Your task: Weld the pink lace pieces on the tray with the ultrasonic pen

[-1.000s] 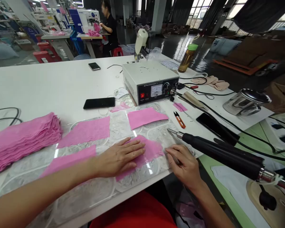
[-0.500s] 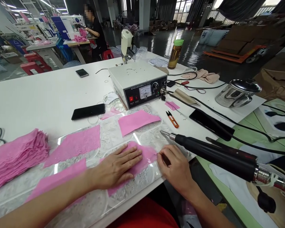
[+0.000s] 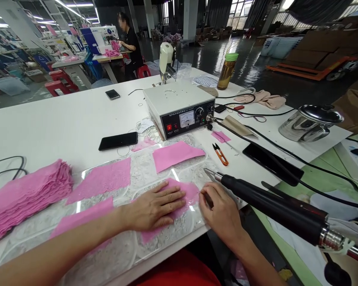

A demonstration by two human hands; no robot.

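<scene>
My left hand (image 3: 158, 206) lies flat with fingers stretched out over a pink fabric piece (image 3: 188, 191), pressing it on a clear, marked plastic sheet (image 3: 122, 250). At that piece's right corner, my right hand (image 3: 219, 208) is closed in a pinch on the fabric edge. Just above the right hand is the pointed metal tip of a black handheld cutting tool (image 3: 271, 198). More cut pink pieces rest on the sheet: one piece (image 3: 177, 155) behind my left hand, another (image 3: 104, 178) to the left, and one (image 3: 83, 218) partly under my left forearm.
A stack of pink fabric (image 3: 32, 198) sits at left. Behind the sheet stand a control box (image 3: 181, 111) and a black phone (image 3: 118, 141). Orange thread snips (image 3: 220, 154), a dark phone (image 3: 273, 163), cables and a metal pot (image 3: 312, 123) are at right. A person (image 3: 131, 47) works at a sewing machine.
The view has shifted slightly, so the table's things appear a little further right. Both hands keep the same places on the pink fabric.
</scene>
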